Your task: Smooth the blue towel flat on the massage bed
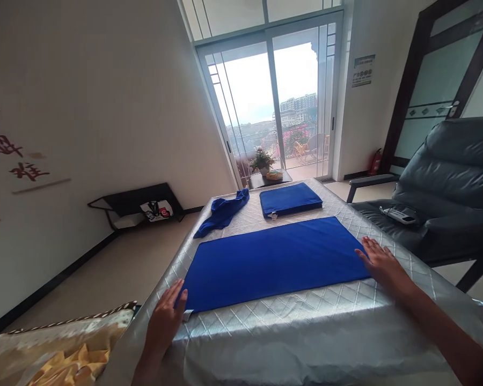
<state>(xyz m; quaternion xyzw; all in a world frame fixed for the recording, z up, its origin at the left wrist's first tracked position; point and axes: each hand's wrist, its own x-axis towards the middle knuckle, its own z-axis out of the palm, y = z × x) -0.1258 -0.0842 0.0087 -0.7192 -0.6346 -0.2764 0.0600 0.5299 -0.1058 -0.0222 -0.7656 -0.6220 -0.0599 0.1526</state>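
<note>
A blue cloth lies spread flat across the quilted silver table cover. My left hand rests at the cloth's near left corner, fingers stretched out, beside a small white tag. At the cloth's right edge is my right hand, its fingers extended and its thumb touching or very near the fabric. Neither hand grips anything. Beyond the spread cloth sits a neat stack of folded blue cloths with a white tag at its front. A crumpled blue cloth lies to the left of the stack.
A dark armchair with a remote-like device on its seat stands to the right. A potted plant is on a small table past the far edge. Patterned bedding lies at lower left. A black rack stands by the wall.
</note>
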